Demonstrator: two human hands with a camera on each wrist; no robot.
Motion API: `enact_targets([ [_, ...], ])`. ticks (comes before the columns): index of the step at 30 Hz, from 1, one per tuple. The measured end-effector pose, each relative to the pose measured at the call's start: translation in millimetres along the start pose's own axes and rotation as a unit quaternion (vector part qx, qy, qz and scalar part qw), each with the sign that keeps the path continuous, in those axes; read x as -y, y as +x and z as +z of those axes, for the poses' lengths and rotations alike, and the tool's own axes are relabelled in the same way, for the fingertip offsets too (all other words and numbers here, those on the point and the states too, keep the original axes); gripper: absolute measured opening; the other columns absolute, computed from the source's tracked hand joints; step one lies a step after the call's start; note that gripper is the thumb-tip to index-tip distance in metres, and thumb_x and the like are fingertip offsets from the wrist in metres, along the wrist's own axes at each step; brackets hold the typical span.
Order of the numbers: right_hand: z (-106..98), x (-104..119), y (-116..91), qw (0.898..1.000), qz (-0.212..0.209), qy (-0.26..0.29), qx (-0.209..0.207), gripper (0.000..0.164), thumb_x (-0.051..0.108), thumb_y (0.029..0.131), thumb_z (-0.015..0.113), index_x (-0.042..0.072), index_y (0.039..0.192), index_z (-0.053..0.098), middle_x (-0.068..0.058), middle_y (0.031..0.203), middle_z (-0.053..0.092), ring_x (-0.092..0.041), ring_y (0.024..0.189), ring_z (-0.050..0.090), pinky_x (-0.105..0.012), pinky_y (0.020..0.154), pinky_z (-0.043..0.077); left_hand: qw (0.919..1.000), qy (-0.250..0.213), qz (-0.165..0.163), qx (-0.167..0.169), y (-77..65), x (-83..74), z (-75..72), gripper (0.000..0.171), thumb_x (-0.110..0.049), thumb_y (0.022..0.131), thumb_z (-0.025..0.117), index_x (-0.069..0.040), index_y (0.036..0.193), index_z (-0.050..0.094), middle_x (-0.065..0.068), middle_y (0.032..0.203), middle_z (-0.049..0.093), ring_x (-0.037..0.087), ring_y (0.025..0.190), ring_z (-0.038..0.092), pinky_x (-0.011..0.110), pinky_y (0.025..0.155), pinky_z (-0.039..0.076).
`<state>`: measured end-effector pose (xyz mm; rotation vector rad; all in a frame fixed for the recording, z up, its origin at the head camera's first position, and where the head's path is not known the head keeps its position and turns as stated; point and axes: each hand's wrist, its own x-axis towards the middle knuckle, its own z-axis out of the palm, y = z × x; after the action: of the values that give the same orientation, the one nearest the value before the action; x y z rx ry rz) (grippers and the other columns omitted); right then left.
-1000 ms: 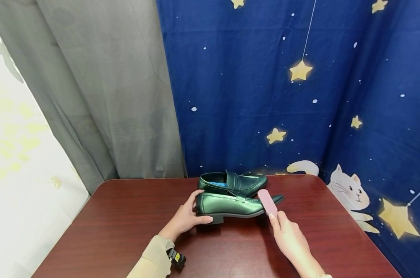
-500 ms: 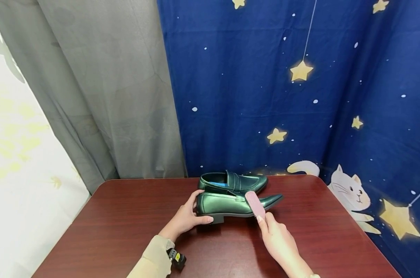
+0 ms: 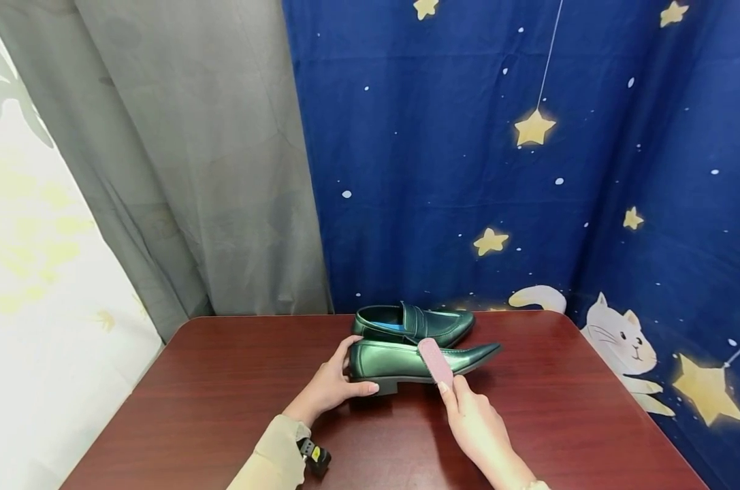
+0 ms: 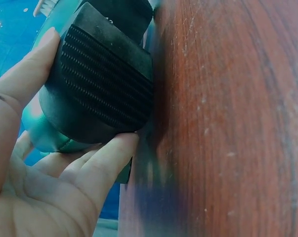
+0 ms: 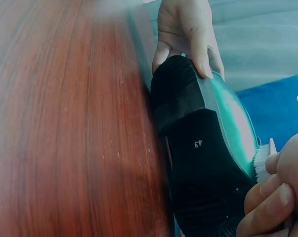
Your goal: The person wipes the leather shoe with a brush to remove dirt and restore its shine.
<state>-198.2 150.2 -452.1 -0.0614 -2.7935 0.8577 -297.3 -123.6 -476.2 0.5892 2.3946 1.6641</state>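
A green loafer is held tilted on the table, its dark sole turned toward the front and its toe to the right. My left hand grips it round the back, with the thumb at the block heel. In my right hand is a small pink-backed brush, pinched at its near end. Its white bristles press on the shoe's side, around the middle. Just behind stands the other green loafer, upright, with a blue insole showing.
The dark red wooden table has its far edge close behind the shoes. Beyond it hang a grey curtain and a blue curtain with stars and a cat. A small black device sits at my left sleeve.
My right hand has moved the brush leftward along the shoe's side, from near the toe to the middle. The left hand keeps its grip on the heel end.
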Motion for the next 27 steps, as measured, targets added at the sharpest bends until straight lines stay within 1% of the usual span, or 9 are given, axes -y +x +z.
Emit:
enact_targets([
  [5, 4.2, 3.9, 0.9, 1.0, -0.005, -0.001, 0.0, 0.026, 0.04, 0.106, 0.051, 0.018, 0.09, 0.049, 0.002, 0.059, 0.044, -0.017, 0.054, 0.046, -0.035, 0.049, 0.034, 0.9999, -0.011, -0.003, -0.002, -0.1, -0.4, 0.7, 0.097, -0.022, 0.08, 0.087, -0.023, 0.156, 0.027, 0.016, 0.136, 0.063, 0.022, 0.105, 0.069, 0.04, 0.092, 0.056],
  [10, 10.1, 9.0, 1.0, 1.0, -0.019, -0.012, -0.002, 0.029, 0.042, 0.105, 0.05, 0.018, 0.089, 0.047, 0.001, 0.058, 0.043, -0.017, 0.053, 0.046, -0.036, 0.048, 0.033, 0.9999, -0.012, -0.002, -0.006, 0.3, -1.3, 1.5, 0.097, -0.02, 0.08, 0.088, -0.023, 0.156, 0.027, 0.017, 0.135, 0.063, 0.022, 0.103, 0.069, 0.04, 0.091, 0.057],
  [16, 17.5, 18.5, 0.8, 0.999, -0.032, -0.016, -0.003, 0.027, 0.04, 0.105, 0.052, 0.018, 0.09, 0.047, 0.0, 0.059, 0.045, -0.018, 0.053, 0.05, -0.037, 0.047, 0.033, 0.9999, -0.004, 0.005, -0.013, 0.6, -1.5, 2.4, 0.098, -0.018, 0.079, 0.088, -0.023, 0.156, 0.027, 0.017, 0.133, 0.065, 0.021, 0.101, 0.069, 0.04, 0.089, 0.057],
  [23, 29.8, 30.7, 1.1, 0.999, -0.048, -0.023, -0.001, 0.025, 0.038, 0.104, 0.054, 0.019, 0.09, 0.048, 0.0, 0.06, 0.049, -0.023, 0.055, 0.058, -0.04, 0.046, 0.034, 0.9997, 0.007, 0.002, -0.025, 1.1, 1.7, 3.0, 0.098, -0.019, 0.078, 0.089, -0.023, 0.155, 0.029, 0.015, 0.131, 0.066, 0.02, 0.1, 0.068, 0.037, 0.088, 0.056],
  [27, 36.7, 37.7, 1.5, 0.998, -0.057, -0.022, 0.003, 0.025, 0.038, 0.104, 0.055, 0.019, 0.089, 0.047, 0.0, 0.06, 0.048, -0.023, 0.054, 0.057, -0.039, 0.046, 0.034, 0.9994, 0.013, 0.005, -0.031, 2.6, 4.9, 3.6, 0.098, -0.017, 0.077, 0.089, -0.022, 0.155, 0.03, 0.016, 0.13, 0.066, 0.021, 0.1, 0.068, 0.035, 0.086, 0.056],
])
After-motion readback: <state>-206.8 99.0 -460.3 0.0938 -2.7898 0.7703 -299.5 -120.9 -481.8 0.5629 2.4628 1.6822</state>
